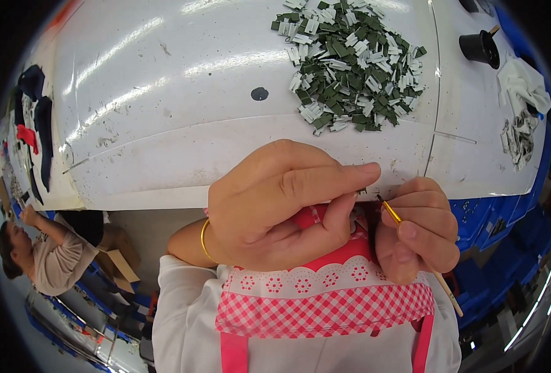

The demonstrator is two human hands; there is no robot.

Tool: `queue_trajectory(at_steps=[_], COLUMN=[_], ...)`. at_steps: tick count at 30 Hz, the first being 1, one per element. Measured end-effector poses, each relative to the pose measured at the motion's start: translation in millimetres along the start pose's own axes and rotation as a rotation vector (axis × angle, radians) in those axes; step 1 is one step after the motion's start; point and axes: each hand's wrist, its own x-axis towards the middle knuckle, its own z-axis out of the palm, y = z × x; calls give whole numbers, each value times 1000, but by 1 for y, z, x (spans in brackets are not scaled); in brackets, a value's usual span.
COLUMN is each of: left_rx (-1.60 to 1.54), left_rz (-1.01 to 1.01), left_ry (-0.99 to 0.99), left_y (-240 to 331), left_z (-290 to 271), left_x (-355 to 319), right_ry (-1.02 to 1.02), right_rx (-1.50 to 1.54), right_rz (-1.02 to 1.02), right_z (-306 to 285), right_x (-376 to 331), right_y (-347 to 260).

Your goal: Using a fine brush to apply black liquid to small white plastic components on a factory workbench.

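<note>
1. Held the left hand (282, 205) above the checked apron (325, 304), near the table's close edge, and pinched a small dark piece (361, 191) between thumb and index fingertips — saw only a sliver of it, so could not tell its full shape.
2. Gripped a thin brush (390, 212) in the right hand (418, 233), pinched by thumb and index finger at the gold collar, with the other fingers curled in close and the pale handle slanting out below.
3. Pointed the brush's dark tip up and left toward the small dark piece — just beside it, with a narrow gap visible.
4. Saw a loose heap of dark green and white pieces (353, 68) beyond the hands on the white table (163, 143).
5. Saw a black cup (477, 48) at far right, near a crumpled white cloth (524, 84).
6. Noticed another person (61, 261) at far left, near a cardboard box (121, 270).
</note>
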Motion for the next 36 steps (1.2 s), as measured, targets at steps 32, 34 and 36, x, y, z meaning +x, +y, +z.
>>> queue_trajectory(at_steps=[32,34,36], left_rx=[-132,-131,-126], left_rz=[-176,-172,-164], left_ry=[32,34,37], left_y=[7,6,6], left_z=[3,3,4], left_x=[-3,-3,-2], right_ry=[-88,-82,-68], right_rx=[-123,-124,-124], right_rz=[-94,-95,-95], right_z=[3,3,5], right_x=[3,3,3], right_y=[-1,0,0])
